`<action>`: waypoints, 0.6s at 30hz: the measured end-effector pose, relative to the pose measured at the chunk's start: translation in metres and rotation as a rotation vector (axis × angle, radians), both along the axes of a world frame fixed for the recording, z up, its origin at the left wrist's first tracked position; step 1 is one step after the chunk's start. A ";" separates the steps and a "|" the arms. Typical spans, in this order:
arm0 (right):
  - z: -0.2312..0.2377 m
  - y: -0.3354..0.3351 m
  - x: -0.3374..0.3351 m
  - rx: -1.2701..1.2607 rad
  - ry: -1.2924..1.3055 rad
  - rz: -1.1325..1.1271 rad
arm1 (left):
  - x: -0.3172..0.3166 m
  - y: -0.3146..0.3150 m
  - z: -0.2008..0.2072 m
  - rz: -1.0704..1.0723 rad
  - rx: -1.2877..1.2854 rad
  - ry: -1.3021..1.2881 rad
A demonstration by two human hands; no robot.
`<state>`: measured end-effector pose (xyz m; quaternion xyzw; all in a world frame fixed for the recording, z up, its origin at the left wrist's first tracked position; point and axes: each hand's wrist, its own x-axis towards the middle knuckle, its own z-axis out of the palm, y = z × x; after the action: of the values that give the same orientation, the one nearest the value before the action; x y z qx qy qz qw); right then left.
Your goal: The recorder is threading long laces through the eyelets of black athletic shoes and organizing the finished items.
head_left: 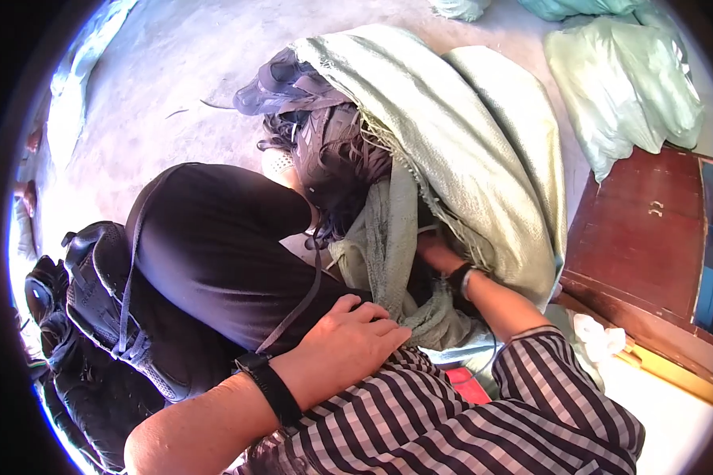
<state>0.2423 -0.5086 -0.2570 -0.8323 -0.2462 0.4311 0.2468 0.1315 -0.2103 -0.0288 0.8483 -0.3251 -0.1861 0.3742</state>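
A large pale green woven sack (444, 119) lies on its side, its frayed mouth toward me. Dark shoes (333, 150) with laces spill from its opening. My right hand (437, 252) reaches into the sack's mouth beside a bunched fold of the fabric; its fingers are hidden there. My left hand (352, 340) rests palm down across my lap near that fold, fingers loosely spread, with nothing seen in it. By my left leg sits a black lace-up shoe (107, 309). A grey lace (297, 309) hangs over my dark trousers just above the left wrist.
More dark shoes (51, 317) are heaped at the left. Right of the sack stands a reddish-brown wooden cabinet (634, 229), with pale green plastic bags (622, 83) beyond it. A red object (467, 385) shows beside my lap. Pale concrete floor (174, 71) spreads ahead.
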 end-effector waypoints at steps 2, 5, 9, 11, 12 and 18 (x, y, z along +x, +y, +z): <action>0.009 0.036 -0.033 -0.234 0.101 0.232 | -0.006 0.003 -0.002 0.018 0.011 -0.001; 0.010 0.048 -0.075 -0.165 -0.012 0.453 | -0.005 0.003 -0.005 0.043 0.000 -0.026; -0.001 0.049 -0.074 0.048 -0.134 -0.115 | -0.007 0.003 -0.002 0.064 -0.027 -0.007; -0.006 0.035 -0.038 -0.283 -0.103 -0.113 | -0.007 0.005 -0.002 0.072 -0.024 -0.013; -0.012 0.013 -0.026 -0.483 -0.173 0.058 | -0.007 0.005 -0.002 0.065 -0.037 -0.021; -0.048 -0.036 -0.014 -0.353 -0.204 -0.061 | -0.004 0.006 -0.003 0.047 -0.033 -0.018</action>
<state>0.2281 -0.5449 -0.3055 -0.9090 -0.1653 0.3734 0.0840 0.1278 -0.2045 -0.0319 0.8511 -0.3114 -0.1643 0.3893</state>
